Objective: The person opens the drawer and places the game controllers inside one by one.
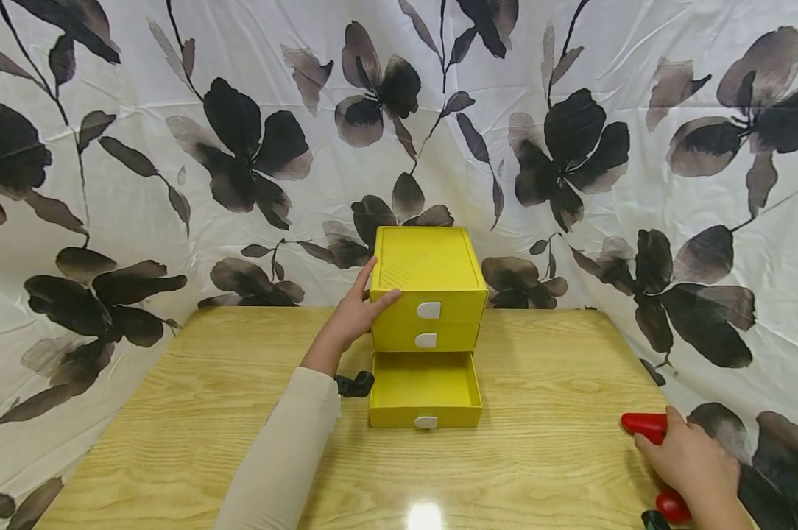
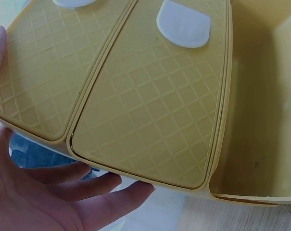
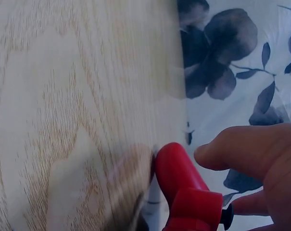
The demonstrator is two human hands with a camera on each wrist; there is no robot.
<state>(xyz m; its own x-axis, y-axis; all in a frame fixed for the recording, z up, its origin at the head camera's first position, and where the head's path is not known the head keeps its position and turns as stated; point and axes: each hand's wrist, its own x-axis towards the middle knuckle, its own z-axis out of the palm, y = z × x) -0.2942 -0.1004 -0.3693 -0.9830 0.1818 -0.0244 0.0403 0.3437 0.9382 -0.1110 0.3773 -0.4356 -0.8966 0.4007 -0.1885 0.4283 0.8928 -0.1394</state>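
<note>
A yellow three-drawer box point(image 1: 428, 269) stands at the back middle of the wooden table point(image 1: 193, 412). Its bottom drawer point(image 1: 399, 421) is pulled out and looks empty; the two upper drawers are closed. My left hand point(image 1: 358, 309) rests flat against the box's left side, thumb across the top drawer's front corner. In the left wrist view the straight fingers point(image 2: 97, 192) lie beside the patterned drawer fronts point(image 2: 150, 110). My right hand point(image 1: 693, 460) lies curled over a red-handled tool point(image 1: 644, 425) at the table's right edge. In the right wrist view the red handle point(image 3: 181, 178) sits beside the curled fingers point(image 3: 260, 154).
A white cloth with dark flowers point(image 1: 571, 147) hangs behind and along both sides of the table. Each drawer front carries a white pull tab point(image 1: 428, 310). A black wrist-camera mount point(image 1: 355, 384) sits under my left forearm.
</note>
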